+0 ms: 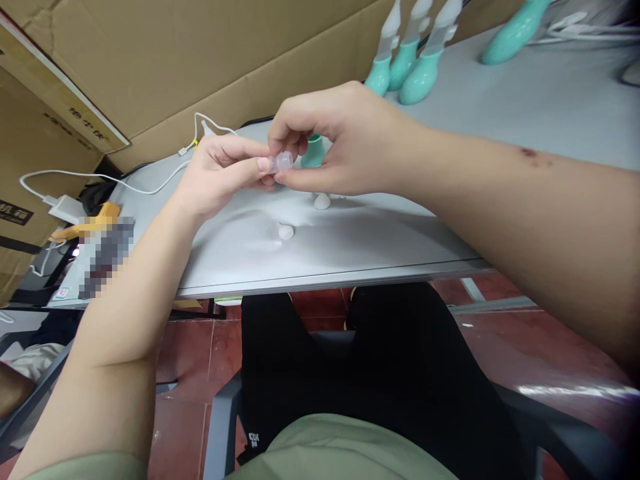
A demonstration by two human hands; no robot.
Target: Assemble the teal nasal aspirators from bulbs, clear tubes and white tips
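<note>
My left hand [225,167] pinches a short translucent plastic tube [283,162] between thumb and fingers. The fingertips and thumb of my right hand [330,143] close around the same tube near its open end. Partly hidden behind my right hand is a mint-green bulb [313,153]. On the table below my hands lie a small white piece [286,231] and a white cone-shaped piece [323,201].
Several mint-green bulb aspirators with clear tubes and white tips [420,73] stand at the back of the grey table [310,267]. Another green bulb [515,33] lies farther right. A white cable [105,175] and cardboard [225,60] are at left and behind.
</note>
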